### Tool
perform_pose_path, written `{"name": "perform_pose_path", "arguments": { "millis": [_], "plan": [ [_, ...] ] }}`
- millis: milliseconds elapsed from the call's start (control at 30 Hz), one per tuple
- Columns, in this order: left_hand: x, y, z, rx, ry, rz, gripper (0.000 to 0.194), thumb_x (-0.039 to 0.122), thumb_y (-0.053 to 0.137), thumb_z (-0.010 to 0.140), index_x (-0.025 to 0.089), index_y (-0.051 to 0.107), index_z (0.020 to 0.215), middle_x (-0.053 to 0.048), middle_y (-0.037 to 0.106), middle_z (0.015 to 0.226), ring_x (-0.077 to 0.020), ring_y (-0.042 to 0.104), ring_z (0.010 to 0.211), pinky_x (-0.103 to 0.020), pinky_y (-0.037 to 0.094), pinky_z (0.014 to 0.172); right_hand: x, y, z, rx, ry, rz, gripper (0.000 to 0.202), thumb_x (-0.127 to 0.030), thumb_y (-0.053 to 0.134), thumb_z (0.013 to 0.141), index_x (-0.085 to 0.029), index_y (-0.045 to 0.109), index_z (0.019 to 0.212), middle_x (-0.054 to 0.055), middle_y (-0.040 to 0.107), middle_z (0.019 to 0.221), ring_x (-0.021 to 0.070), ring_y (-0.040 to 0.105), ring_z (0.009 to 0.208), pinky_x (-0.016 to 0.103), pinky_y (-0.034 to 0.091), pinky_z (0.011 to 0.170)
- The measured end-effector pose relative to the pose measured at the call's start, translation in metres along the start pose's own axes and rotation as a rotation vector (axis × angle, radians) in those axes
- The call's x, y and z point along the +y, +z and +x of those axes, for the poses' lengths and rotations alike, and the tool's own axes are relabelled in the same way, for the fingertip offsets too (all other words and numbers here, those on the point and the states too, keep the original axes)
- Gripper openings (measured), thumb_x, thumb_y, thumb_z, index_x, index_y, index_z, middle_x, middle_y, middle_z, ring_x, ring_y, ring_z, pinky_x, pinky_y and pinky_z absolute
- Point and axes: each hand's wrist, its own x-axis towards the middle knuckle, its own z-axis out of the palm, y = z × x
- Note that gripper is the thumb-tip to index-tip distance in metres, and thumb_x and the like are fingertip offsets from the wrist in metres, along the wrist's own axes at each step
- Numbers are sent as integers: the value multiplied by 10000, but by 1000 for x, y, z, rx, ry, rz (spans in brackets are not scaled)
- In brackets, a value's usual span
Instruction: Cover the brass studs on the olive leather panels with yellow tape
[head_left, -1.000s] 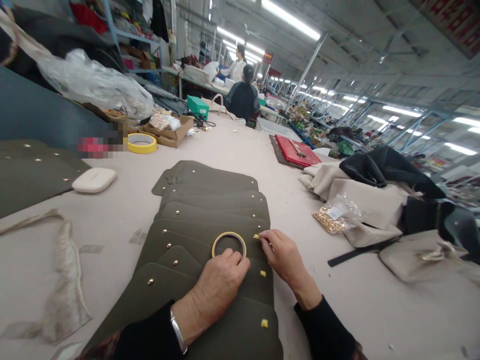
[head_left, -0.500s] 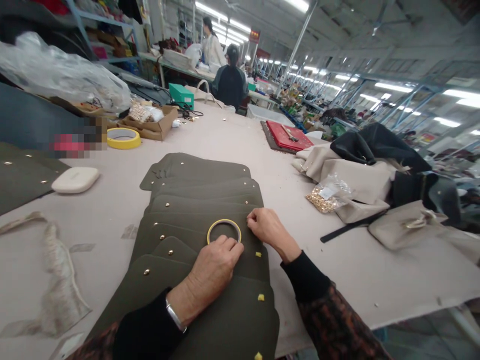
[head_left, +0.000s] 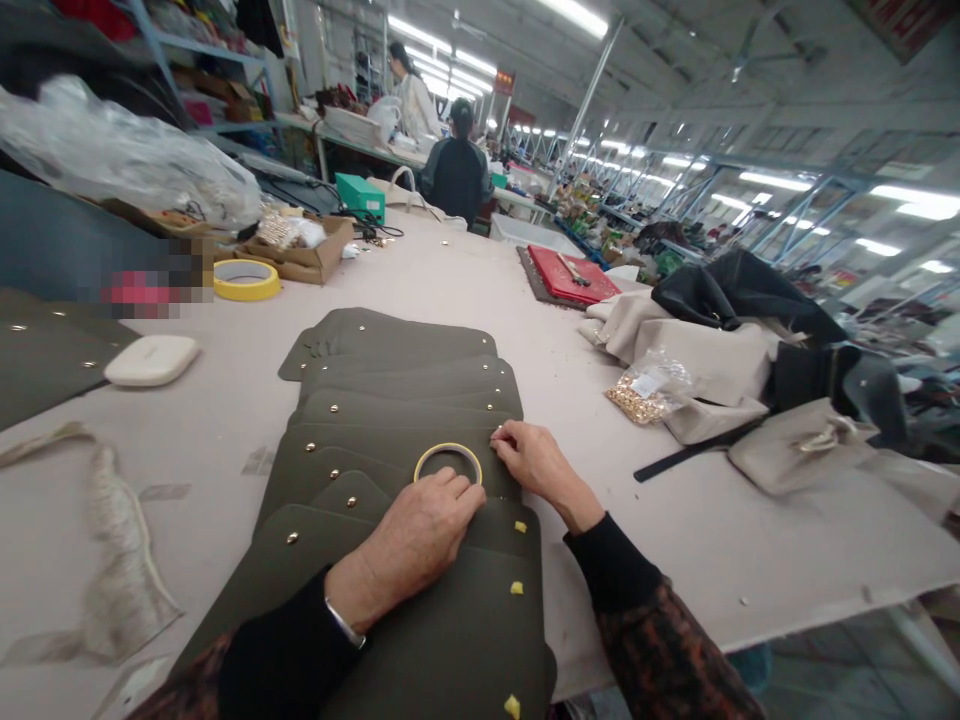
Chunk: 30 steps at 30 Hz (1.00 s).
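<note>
Overlapping dark green panels point(head_left: 420, 600) with metal studs lie in a row in front of me. My left hand point(head_left: 431, 515) is closed on a thin yellow tape roll point(head_left: 448, 450) that stands over the panels. My right hand point(head_left: 532, 455) is pinched at the right edge of the panels, by a stud; whatever is between its fingertips is too small to make out. Small yellow tape pieces point(head_left: 517, 588) stick along the right side of the nearer panels.
Another yellow tape roll point(head_left: 246, 280) and a white case point(head_left: 151, 360) lie to the left. A bag of gold studs point(head_left: 645, 392) and beige bags point(head_left: 795, 450) are on the right. Farther back are a red folder point(head_left: 574, 275) and two people.
The nearer panels and their yellow pieces have shifted slightly. My left hand has moved a little left, with the tape roll still in it. My right hand stays at the panel edge.
</note>
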Motion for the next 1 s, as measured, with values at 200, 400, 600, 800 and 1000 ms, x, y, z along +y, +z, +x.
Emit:
{"name": "perform_pose_path", "arguments": {
  "millis": [200,400,600,800,1000],
  "plan": [
    [-2,-2,-1,-8,34,-33,117,130,416,904,177,514,859,-40,564,858,-187,471,784,-304,423,694,4,1,0,-8,-5,52,120,-172,550,815,-194,668,810,14,699,770,144,617,698,234,422,664],
    [-5,-2,-3,8,39,-89,139,128,413,906,182,537,875,-29,591,832,-179,524,769,-292,462,687,4,-1,-2,20,-12,57,147,-183,553,818,-193,670,907,17,691,773,153,613,696,255,435,681],
    [-11,-2,-8,207,-6,-341,268,157,398,936,214,503,1177,-17,664,991,-131,637,842,-239,514,763,-15,-16,-38,144,-16,354,225,-228,501,867,-177,648,1029,29,679,795,140,604,672,256,481,647],
    [-9,-3,-9,209,-34,-338,504,185,419,930,200,257,1407,-71,619,1199,-169,647,968,-289,532,837,-37,-13,-70,118,-257,419,221,-147,503,848,-189,620,1031,57,662,911,150,600,789,284,496,741],
    [-6,2,-9,195,-30,-316,424,202,392,945,187,284,1355,-90,629,1163,-185,658,939,-302,539,799,-45,-6,-71,188,-375,236,146,-105,478,859,-186,594,896,56,630,843,164,584,810,287,478,740]
  ]
}}
